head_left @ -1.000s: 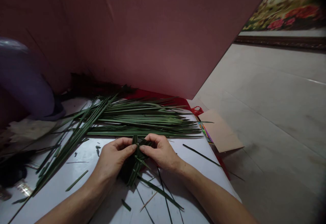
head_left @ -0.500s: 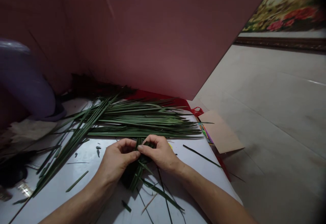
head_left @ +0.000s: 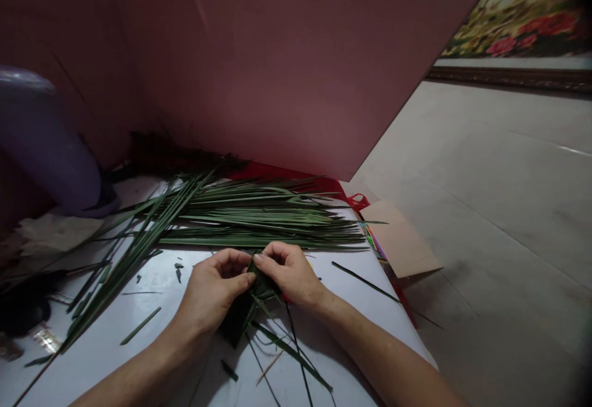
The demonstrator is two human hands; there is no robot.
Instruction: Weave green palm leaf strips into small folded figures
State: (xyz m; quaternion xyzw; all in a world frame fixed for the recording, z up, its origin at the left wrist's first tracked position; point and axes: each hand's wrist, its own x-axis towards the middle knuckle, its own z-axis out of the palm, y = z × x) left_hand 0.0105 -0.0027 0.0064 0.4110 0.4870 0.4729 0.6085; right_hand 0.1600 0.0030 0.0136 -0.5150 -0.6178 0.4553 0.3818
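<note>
A small woven piece of green palm leaf (head_left: 240, 317) is between my hands, close to the near side of the white table. My left hand (head_left: 215, 287) pinches its left side with thumb and fingers. Across from it, my right hand (head_left: 289, 274) grips the upper right part, thumb pressed against the leaf. Loose leaf ends (head_left: 296, 354) trail from the piece down over the table. Fingers hide much of the weave's top. Just beyond my hands lies a pile of long green leaf strips (head_left: 259, 216).
More long strips (head_left: 124, 271) lie slantwise at the left. Leaf scraps (head_left: 141, 325) dot the white tabletop (head_left: 152, 283). A purple object (head_left: 55, 148) stands at back left, beside crumpled paper (head_left: 60, 234). A pink panel (head_left: 277, 74) rises behind. Brown cardboard (head_left: 400, 240) lies off the table's right edge.
The woven piece has turned slightly in my fingers, and the upright strip between them is now mostly covered. My right thumb has shifted a little upward. The leaf piles stay put.
</note>
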